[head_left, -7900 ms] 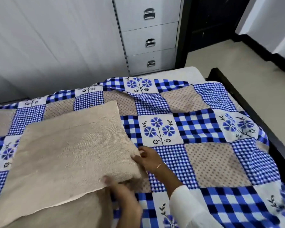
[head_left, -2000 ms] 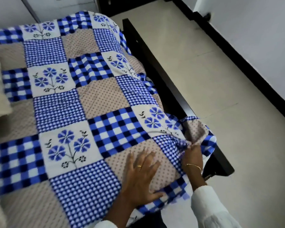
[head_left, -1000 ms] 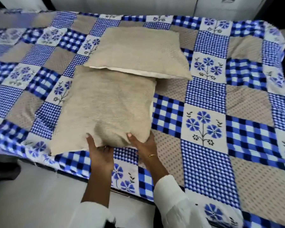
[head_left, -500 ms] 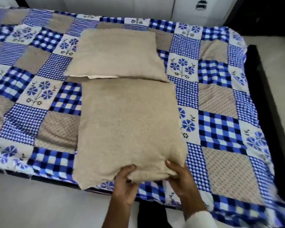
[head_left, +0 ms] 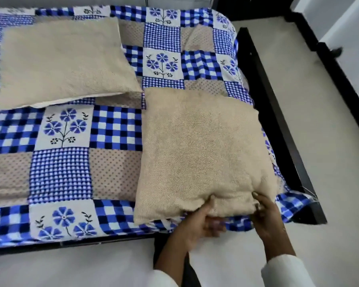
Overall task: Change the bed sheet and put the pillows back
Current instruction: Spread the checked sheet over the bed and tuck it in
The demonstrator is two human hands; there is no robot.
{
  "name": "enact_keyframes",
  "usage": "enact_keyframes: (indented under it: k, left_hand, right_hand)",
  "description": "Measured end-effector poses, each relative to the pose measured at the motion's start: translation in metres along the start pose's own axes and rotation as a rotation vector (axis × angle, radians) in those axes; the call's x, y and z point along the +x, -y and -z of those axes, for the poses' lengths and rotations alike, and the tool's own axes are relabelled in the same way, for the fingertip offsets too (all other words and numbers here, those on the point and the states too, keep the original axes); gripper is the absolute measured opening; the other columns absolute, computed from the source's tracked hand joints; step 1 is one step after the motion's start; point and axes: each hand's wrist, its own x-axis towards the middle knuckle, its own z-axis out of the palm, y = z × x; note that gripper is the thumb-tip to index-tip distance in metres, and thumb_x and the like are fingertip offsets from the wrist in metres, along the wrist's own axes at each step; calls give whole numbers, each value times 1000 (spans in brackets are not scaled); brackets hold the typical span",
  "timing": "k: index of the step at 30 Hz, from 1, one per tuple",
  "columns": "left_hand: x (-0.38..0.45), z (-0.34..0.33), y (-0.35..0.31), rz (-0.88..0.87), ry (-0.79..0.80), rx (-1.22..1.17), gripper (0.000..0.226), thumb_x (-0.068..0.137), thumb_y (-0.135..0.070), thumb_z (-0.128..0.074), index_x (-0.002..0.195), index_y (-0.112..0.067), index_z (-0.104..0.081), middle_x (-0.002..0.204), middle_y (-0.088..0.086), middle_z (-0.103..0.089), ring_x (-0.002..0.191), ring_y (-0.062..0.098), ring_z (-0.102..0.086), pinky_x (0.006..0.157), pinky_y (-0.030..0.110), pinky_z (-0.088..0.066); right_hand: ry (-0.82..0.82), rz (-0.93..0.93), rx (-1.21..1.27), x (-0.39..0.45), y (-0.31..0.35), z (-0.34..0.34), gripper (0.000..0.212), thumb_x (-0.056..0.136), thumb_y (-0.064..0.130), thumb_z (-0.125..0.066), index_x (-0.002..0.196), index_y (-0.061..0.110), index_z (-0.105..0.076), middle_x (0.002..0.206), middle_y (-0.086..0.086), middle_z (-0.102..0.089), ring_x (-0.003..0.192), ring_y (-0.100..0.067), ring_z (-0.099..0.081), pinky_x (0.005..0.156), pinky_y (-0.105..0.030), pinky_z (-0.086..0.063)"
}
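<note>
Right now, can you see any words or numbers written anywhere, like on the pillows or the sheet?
None. No words, labels, brands or numbers can be read anywhere.
The bed sheet carries only blue flowers, checks and dots.
The near pillow, gripped by the left hand and right hand, is plain beige.
The far pillow is plain beige too.

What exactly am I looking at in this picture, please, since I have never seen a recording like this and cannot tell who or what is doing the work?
There is no machine here: a person wears a camera on the head, looking down at their own hands. The left hand and right hand both grip the near edge of a beige pillow. It lies on a bed covered by a blue patchwork sheet with flower squares. A second beige pillow lies farther back on the left. The dark bed frame and pale floor show on the right.
</note>
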Motion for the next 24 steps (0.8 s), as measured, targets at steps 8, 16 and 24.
enact_keyframes:
  k: [8, 16, 24]
  left_hand:
    - [-15, -17, -27, -35, 181, 57, 93, 86, -69, -5, 100, 0, -66, 104, 17, -69, 93, 21, -67, 66, 25, -54]
    - [-32, 9, -107, -497, -71, -579, 39, 96, -39, -39, 114, -7, -52, 107, 15, -68, 87, 25, -69, 71, 28, -54]
    - [-17, 130, -232, -609, -423, -812, 32, 96, -30, -48, 121, -10, -45, 107, 12, -60, 93, 27, -61, 68, 27, -56]
  right_hand:
    - [-702, 102, -248, 1, -28, -12, 76, 64, 30, -78, 128, 13, -42, 122, -19, -53, 109, -34, -54, 89, -42, -49]
    - [-621, 1057, -1114, -18, -24, -109, 31, 79, 28, -46, 93, 9, -68, 107, -19, -59, 109, -39, -49, 93, -43, -36]
    - [253, 880, -906, 33, -54, -316, 18, 78, 7, -56, 88, -1, -69, 89, -18, -64, 83, -30, -62, 77, -30, -44]
